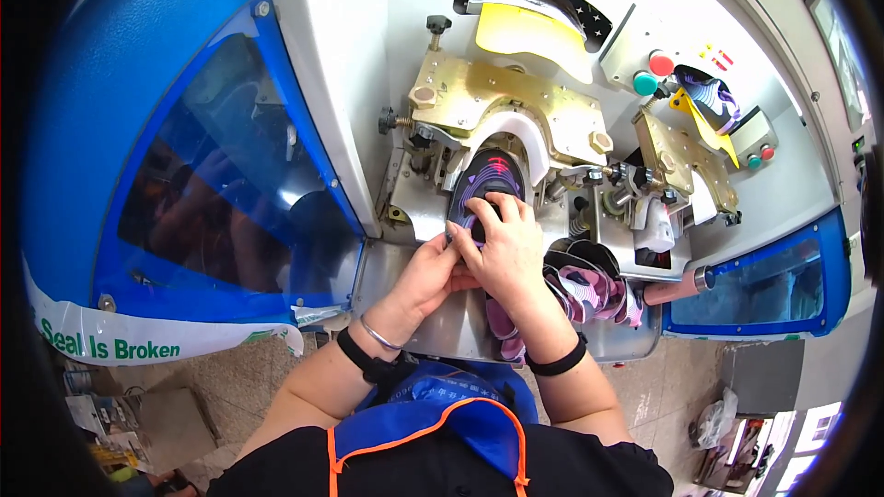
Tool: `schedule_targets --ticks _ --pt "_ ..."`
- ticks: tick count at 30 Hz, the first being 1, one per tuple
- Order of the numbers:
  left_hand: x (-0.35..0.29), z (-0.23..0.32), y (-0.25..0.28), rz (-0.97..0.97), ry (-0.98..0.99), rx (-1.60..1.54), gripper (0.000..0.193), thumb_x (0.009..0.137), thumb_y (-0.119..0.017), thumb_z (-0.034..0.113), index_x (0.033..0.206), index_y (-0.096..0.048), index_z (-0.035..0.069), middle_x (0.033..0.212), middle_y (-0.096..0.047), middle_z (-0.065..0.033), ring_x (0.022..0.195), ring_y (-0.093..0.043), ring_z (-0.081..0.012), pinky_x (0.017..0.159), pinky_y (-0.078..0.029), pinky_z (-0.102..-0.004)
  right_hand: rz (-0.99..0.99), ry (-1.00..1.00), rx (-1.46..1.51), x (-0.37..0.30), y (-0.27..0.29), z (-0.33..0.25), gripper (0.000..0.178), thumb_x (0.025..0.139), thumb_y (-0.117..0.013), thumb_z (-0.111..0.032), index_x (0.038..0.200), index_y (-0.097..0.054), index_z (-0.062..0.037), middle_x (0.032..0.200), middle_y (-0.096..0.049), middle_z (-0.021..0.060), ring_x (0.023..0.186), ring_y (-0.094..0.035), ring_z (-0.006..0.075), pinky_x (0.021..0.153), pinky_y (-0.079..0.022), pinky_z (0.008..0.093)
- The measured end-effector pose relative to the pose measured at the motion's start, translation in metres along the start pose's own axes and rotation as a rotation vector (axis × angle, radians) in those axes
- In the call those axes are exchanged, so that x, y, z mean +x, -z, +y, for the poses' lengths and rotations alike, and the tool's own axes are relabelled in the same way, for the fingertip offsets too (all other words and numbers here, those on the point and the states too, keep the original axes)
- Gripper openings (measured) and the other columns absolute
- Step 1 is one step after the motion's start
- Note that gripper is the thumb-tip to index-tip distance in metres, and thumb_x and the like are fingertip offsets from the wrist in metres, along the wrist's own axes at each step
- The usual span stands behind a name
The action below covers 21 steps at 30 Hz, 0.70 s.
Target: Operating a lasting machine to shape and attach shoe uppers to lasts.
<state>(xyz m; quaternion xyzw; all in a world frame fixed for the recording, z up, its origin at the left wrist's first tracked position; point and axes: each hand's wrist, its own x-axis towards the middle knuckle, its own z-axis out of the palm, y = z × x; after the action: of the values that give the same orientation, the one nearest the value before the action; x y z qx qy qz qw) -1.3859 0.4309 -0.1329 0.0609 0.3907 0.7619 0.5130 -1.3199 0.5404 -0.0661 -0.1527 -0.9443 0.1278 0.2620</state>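
A black shoe upper (477, 180) with purple lines and a red mark lies lengthwise in front of me, its far end inside the white curved pad (527, 132) of a machine. My left hand (431, 274) grips its near left edge, thumb on top and the other fingers partly hidden beneath. From the right, my right hand (505, 244) closes on the near end, fingertips bent down onto the upper. The two thumbs almost meet at the edge. Between and under the hands, the near part of the upper is hidden.
Above the pad sits a brass-coloured clamp plate (506, 99) with knobs; a second plate (677, 155) stands to the right. Pink and black shoe uppers (589, 285) are heaped beside my right wrist, near a pink bottle (677, 286). A blue windowed door (235, 166) flanks the left.
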Motion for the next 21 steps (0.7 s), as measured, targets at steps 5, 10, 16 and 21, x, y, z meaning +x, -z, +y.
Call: schedule_targets --ticks 5,10,16,21 --pt "-0.001 0.001 0.001 0.030 0.008 0.014 0.029 0.103 -0.044 0.030 0.118 -0.048 0.006 0.100 -0.064 -0.0089 0.085 -0.069 -0.0198 0.075 -0.060 -0.0388 0.023 0.000 0.008 -0.001 -0.003 0.000 0.039 0.080 -0.070 -0.036 0.109 -0.066 -0.0107 0.113 -0.059 0.0137 0.109 -0.053 0.0363 0.090 -0.047 0.0448" --pt "-0.001 -0.010 0.003 0.056 -0.063 0.011 0.031 0.102 -0.046 0.033 0.117 -0.049 0.006 0.097 -0.065 -0.0091 0.081 -0.069 -0.0196 0.072 -0.060 -0.0365 0.002 -0.004 0.020 -0.004 -0.005 0.003 0.040 0.080 -0.071 -0.035 0.110 -0.065 -0.0096 0.114 -0.058 0.0144 0.110 -0.052 0.0379 0.092 -0.045 0.0453" --pt "-0.002 -0.019 0.000 0.156 -0.102 0.051 0.036 0.098 -0.052 0.040 0.110 -0.054 0.005 0.090 -0.066 -0.0071 0.074 -0.069 -0.0178 0.067 -0.059 -0.0311 -0.058 0.021 0.058 -0.005 -0.002 0.010 0.043 0.085 -0.067 -0.036 0.116 -0.062 -0.0067 0.119 -0.056 0.0190 0.115 -0.049 0.0419 0.098 -0.043 0.0461" --pt "-0.004 -0.032 0.000 0.214 -0.126 0.019 0.041 0.093 -0.058 0.045 0.104 -0.060 0.005 0.087 -0.067 -0.0064 0.070 -0.068 -0.0168 0.063 -0.058 -0.0272 -0.073 0.062 0.091 -0.012 -0.003 0.023 0.043 0.086 -0.065 -0.036 0.117 -0.062 -0.0062 0.126 -0.054 0.0214 0.117 -0.049 0.0454 0.101 -0.041 0.0474"
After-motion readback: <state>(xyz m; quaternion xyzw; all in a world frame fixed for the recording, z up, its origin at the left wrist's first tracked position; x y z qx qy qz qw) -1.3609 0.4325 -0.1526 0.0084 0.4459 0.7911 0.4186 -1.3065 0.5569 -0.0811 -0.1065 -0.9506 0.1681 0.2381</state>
